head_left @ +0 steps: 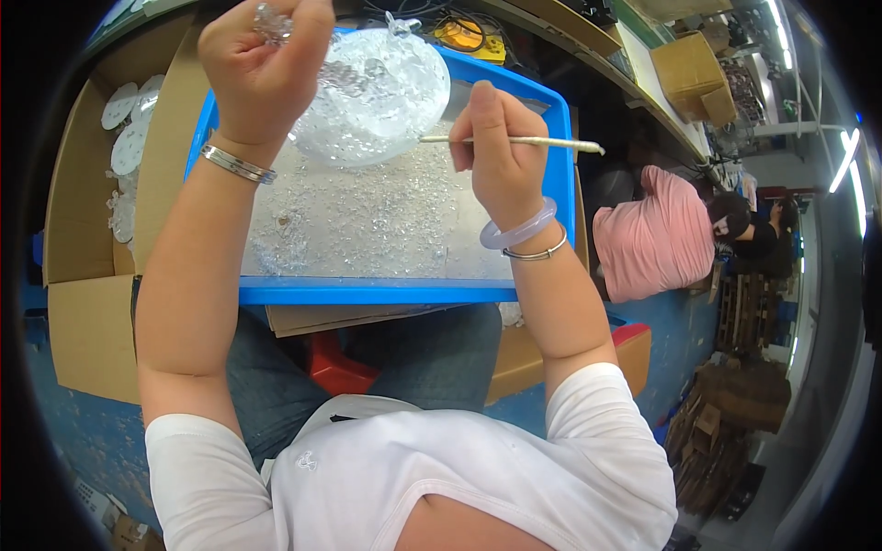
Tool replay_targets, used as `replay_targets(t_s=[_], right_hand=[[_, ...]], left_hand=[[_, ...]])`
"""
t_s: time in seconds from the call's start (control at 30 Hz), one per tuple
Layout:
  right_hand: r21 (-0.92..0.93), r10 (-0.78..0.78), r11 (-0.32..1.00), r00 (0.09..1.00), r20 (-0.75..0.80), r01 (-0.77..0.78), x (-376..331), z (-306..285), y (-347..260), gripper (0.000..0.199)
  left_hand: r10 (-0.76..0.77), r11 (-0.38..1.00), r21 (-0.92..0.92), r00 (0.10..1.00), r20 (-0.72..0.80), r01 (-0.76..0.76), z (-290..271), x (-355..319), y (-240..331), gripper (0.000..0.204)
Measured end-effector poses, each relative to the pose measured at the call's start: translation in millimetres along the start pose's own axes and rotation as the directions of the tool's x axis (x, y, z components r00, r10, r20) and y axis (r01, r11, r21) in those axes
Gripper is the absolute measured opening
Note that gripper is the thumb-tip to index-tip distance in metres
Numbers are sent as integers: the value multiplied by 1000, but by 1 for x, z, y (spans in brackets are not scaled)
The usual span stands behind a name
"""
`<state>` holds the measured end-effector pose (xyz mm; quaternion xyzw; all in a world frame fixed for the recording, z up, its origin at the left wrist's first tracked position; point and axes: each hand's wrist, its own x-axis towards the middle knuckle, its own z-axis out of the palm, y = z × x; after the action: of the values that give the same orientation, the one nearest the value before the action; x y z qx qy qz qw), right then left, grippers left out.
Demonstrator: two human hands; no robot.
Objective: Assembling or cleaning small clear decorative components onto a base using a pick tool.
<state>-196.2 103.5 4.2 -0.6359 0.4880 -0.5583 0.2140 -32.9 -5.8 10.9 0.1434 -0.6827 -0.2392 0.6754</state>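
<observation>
My left hand [266, 78] is closed in a fist at the upper left, with shiny clear plastic bits [273, 25] showing at its fingers. Beside it is a round, translucent white disc [386, 101] with glittering clear pieces over its face. Whether the fist also holds the disc, I cannot tell. My right hand [501, 147] is wrapped round a thin pale stick [560, 142] held level, one end close to the disc's right edge. Below both hands lies a blue tray [377, 291] with many small clear bits [358, 211] scattered over its bottom.
An open cardboard box [78, 211] at the left holds several clear discs [129, 151]. Dark cables and a yellow item [469, 39] lie beyond the tray. At the right, a person in a pink top [657, 234] sits near a bench with a cardboard box [694, 78].
</observation>
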Motion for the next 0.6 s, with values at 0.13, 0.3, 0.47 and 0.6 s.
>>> replay_targets(t_s=[0.13,0.3,0.47,0.6], right_hand=[[-13,109,994,990,-86,-110,1,-10,6,42],[77,101,993,979,-175,-89,4,-10,-2,39],[96,56,994,998,5,-56,-2,-5,0,32],[254,101,961,994,44,-109,-3,-2,3,35]], left_hand=[[-174,984,19,984,-38,175,2,-3,-3,17],[-170,984,30,977,-131,175,-3,-1,-11,17],[-240,970,1,957,-164,244,16,15,17,37],[-250,968,-19,948,-198,252,18,16,24,37]])
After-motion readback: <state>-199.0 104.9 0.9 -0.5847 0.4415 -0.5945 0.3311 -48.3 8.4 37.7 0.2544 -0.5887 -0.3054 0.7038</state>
